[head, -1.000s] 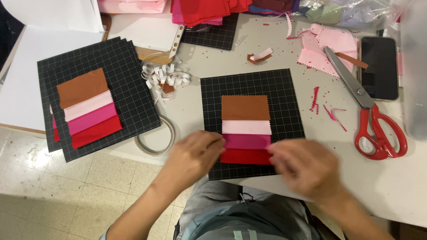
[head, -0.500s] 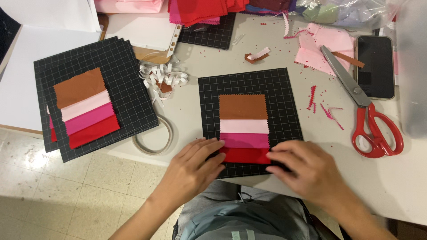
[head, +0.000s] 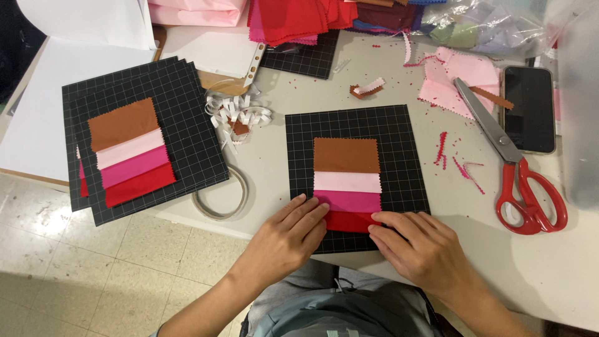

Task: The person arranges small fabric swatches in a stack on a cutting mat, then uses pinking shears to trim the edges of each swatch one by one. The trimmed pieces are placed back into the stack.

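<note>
Both hands lie flat and open, palms down, on a black gridded card (head: 355, 128) at the table's near edge: the left hand (head: 288, 240) with its fingertips on the left end of a red fabric swatch (head: 349, 220), the right hand (head: 421, 246) pressing that swatch's right end, neither closed around anything. The red piece is the lowest of four overlapping swatches, with a magenta swatch (head: 347, 201), a pale pink swatch (head: 347, 181) and a brown swatch (head: 346, 155) stepping away from the fingers. The cloth looks thin, light and limp, with pinked edges likely to lift or shift; it would best be handled by pinching a corner or pressing it flat, while the card appears stiff enough to lift by its edge. To the left of the left hand sits a stack of finished cards (head: 143, 137) carrying the same four colours, with a roll of tape (head: 220, 198) and curled white backing strips (head: 237, 112) between. Right of the right hand lie red-handled pinking shears (head: 518, 175) and a dark phone (head: 529, 109). No container shows clearly; a clear plastic bag (head: 486, 25) beyond holds folded fabric.
</note>
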